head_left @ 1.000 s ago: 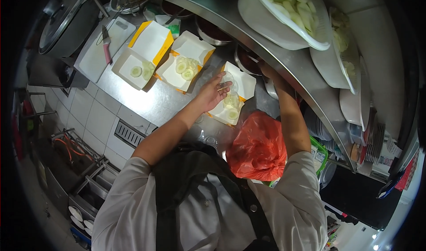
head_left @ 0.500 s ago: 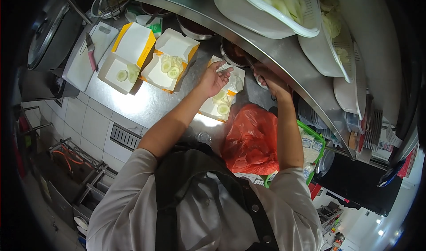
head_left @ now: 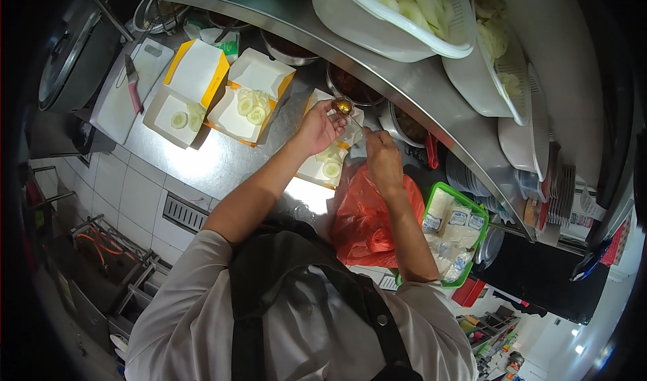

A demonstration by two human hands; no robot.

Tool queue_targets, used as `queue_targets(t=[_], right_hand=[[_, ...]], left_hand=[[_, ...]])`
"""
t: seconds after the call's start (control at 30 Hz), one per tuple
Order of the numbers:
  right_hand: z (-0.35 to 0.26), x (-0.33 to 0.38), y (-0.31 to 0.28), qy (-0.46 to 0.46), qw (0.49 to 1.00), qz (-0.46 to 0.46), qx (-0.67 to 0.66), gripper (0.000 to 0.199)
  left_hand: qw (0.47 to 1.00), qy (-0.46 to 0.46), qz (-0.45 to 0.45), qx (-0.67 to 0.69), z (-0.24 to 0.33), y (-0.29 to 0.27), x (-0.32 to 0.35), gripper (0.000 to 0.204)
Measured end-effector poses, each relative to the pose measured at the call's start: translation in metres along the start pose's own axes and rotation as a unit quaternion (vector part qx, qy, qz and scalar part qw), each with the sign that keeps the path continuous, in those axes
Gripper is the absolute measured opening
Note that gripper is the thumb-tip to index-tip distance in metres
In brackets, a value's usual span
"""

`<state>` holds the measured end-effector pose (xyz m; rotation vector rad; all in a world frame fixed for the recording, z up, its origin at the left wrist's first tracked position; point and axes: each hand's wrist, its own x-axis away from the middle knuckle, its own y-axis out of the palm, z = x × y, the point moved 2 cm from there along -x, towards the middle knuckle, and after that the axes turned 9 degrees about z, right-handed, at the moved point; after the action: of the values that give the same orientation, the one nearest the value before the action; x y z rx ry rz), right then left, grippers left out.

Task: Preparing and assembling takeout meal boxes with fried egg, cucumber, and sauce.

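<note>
My right hand (head_left: 383, 153) is closed on the thin handle of a spoon (head_left: 343, 107); its shiny round bowl carries brown liquid. The bowl is right at the fingertips of my left hand (head_left: 322, 129), curled around what looks like a small clear plastic cup, mostly hidden. Both hands are above an open takeaway box (head_left: 311, 172) holding cucumber slices (head_left: 331, 170). To the left stand two more open white and yellow boxes: the middle box (head_left: 222, 117) and the leftmost box (head_left: 160, 121), each with cucumber slices and pale leaves.
Pots of dark sauce (head_left: 350, 84) line the back under a steel shelf (head_left: 296, 34). White tubs (head_left: 397, 34) of cut vegetables stand on it. A red plastic bag (head_left: 367, 219) and a green basket (head_left: 482, 236) of packets are at right. A knife (head_left: 132, 84) lies on a white board (head_left: 101, 115).
My right hand has come back from the pots at the right toward my left hand, bringing the spoon with brown liquid. My left hand has stayed over the right-hand box.
</note>
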<state>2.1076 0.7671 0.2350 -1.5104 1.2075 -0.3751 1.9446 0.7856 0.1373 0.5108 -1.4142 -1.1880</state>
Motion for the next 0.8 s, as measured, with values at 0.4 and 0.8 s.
queue_targets(t=[0.4,0.8], right_hand=[[0.055,-0.043,0.017,0.438,0.801,-0.099,-0.397,0.03],[0.089,-0.105,0.086,-0.039,0.99,-0.11,0.074,0.027]], left_hand=[[1.0,-0.003,0.013,0.01,0.005,-0.012,-0.001,0.033],[0.999,0.002,0.043,0.028,0.006,-0.019,0.002,0.029]])
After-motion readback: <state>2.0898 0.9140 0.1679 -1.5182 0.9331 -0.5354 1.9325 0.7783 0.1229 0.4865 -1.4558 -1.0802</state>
